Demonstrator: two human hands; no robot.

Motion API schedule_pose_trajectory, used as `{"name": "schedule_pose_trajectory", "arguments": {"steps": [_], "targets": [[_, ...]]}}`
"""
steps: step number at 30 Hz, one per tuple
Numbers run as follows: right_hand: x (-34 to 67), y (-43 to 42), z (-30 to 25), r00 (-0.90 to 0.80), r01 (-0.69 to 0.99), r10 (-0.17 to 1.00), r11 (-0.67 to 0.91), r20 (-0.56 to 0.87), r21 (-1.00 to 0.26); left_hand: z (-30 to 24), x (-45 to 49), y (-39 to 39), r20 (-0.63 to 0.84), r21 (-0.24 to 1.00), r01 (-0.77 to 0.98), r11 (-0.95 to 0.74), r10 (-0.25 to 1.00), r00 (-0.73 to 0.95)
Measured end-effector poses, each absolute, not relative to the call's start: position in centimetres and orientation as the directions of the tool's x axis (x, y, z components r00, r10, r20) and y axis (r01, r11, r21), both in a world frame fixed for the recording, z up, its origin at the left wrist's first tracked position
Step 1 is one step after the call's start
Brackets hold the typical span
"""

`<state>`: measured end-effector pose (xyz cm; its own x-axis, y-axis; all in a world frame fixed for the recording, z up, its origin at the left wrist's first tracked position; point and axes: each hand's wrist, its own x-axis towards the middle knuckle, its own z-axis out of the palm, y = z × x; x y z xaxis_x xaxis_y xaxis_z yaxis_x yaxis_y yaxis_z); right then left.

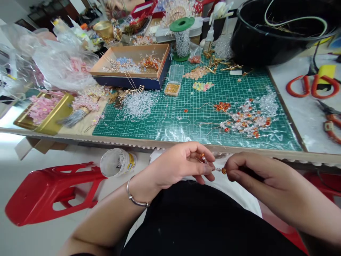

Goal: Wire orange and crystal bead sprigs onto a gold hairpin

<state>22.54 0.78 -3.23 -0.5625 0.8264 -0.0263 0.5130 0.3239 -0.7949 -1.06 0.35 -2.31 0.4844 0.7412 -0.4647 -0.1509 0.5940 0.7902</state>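
Note:
Below the table's front edge, over my lap, my left hand pinches a short wire strung with clear and orange beads. My right hand meets it from the right, fingers closed on the wire's other end beside an orange bead. A silver bangle circles my left wrist. On the green cutting mat above lies a pile of clear and orange beaded pieces and a heap of clear beads.
An open cardboard box with beaded ornaments, a small bead case, a green spool, a black bowl, orange scissors and pliers crowd the table. A red stool and a tape roll lie on the floor at left.

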Motion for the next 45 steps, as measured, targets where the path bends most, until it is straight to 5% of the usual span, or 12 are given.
{"name": "schedule_pose_trajectory", "arguments": {"steps": [6, 13, 25, 35, 45], "targets": [[23.1, 1.5, -3.4, -0.654, 0.503, 0.749, 0.322, -0.109, -0.802, -2.4, -1.0, 0.7, -0.476, 0.771, -0.096, 0.629, 0.670, 0.570], [23.1, 0.5, -3.2, -0.604, 0.448, 0.766, 0.555, 0.220, -0.701, -2.9, -0.7, 0.8, -0.503, 0.667, -0.209, 0.715, 0.639, 0.582], [22.6, -0.6, -2.9, -0.488, 0.497, 0.747, 0.663, 0.452, -0.560, -3.4, 0.0, 0.4, -0.489, 0.565, -0.356, 0.744, 0.650, 0.582], [22.9, -0.8, -5.8, -0.361, 0.248, 0.926, 0.209, 0.110, -0.946, -3.4, 0.1, 0.0, -0.436, 0.545, -0.424, 0.723, 0.677, 0.593], [23.4, -0.9, -6.8, -0.420, -0.009, 0.900, -0.134, -0.118, -0.991, -3.4, 0.2, -0.1, -0.413, 0.553, -0.418, 0.721, 0.673, 0.614]]}}
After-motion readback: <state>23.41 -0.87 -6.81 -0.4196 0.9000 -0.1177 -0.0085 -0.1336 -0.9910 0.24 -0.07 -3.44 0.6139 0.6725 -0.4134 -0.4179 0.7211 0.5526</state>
